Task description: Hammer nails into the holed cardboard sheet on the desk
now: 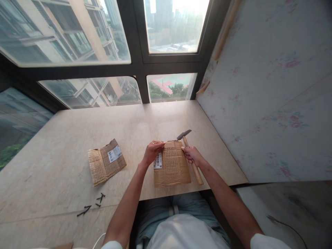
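At the worktop's [129, 124] near edge the left hand's [153, 150] narrow grip meets the cardboard's [171, 167] far edge, its contents unclear, while the right hand [192, 155] clasps the hammer [197, 173] alongside, seemingly lining up a blow that needs steady aim.

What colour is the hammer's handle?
The hammer handle in the right hand is pale natural wood; the head view shows it best.
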`<state>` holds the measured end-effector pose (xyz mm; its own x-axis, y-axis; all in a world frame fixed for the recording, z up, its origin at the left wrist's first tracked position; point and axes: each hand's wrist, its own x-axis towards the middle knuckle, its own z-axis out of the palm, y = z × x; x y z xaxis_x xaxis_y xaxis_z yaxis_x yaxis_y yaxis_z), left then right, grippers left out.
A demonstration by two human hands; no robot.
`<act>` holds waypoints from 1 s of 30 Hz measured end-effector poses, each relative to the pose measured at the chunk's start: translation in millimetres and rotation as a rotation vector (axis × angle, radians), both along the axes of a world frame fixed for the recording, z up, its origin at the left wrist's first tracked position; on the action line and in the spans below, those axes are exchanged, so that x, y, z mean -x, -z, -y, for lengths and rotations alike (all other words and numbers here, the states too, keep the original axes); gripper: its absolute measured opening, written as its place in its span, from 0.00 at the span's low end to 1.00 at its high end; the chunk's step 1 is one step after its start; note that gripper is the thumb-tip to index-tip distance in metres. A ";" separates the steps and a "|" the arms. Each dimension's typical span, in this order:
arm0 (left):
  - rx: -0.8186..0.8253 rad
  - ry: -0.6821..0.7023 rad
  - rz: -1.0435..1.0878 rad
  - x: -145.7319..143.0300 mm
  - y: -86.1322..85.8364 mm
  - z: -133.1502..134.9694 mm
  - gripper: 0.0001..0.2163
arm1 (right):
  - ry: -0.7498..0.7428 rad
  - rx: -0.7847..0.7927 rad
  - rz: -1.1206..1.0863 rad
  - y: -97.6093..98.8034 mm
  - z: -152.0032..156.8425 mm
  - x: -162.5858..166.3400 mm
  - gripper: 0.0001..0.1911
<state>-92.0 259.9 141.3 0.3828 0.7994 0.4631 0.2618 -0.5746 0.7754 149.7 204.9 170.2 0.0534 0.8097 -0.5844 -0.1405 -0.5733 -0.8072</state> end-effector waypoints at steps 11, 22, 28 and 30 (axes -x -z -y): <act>-0.002 -0.013 0.004 1.3 0.0 0.3 0.13 | -0.009 0.014 -0.023 -2.0 0.4 1.3 0.15; -0.071 -0.004 -0.010 3.6 5.1 2.5 0.11 | 0.017 -0.028 0.053 0.1 1.9 5.6 0.13; -0.058 -0.031 -0.011 2.8 5.0 5.7 0.10 | 0.117 -0.163 0.198 -15.6 21.9 4.3 0.14; -0.026 -0.075 -0.015 2.6 3.9 7.1 0.10 | 0.103 -0.229 0.231 -28.6 32.8 2.2 0.18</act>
